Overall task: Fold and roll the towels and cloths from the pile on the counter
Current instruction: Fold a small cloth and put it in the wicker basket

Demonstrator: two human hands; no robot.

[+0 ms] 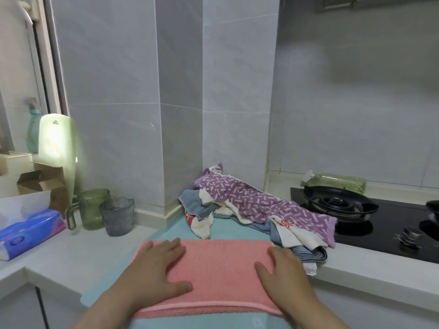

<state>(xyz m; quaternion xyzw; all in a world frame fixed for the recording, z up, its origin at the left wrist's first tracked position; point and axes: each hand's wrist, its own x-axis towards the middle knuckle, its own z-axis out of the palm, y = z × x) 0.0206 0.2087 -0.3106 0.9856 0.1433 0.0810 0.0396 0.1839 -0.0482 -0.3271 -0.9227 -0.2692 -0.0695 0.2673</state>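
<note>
A pink towel (221, 269) lies folded flat on a teal mat (228, 230) at the counter's front edge. My left hand (156, 269) presses flat on the towel's left part, fingers straight. On its right part my right hand (285, 274) lies flat as well, fingers spread. Behind the towel, in the corner, sits the pile: a purple patterned towel (256, 203) on top, with blue (192, 203), white (202, 225) and striped cloths (308, 254) under it. The pile's right edge reaches the stove.
A black gas stove (356, 224) with a burner takes up the right side. On the left stand a green cup (92, 207), a grey cup (117, 216), a tissue pack (28, 233) and a cardboard box (45, 184). A green bottle (337, 182) lies behind the stove.
</note>
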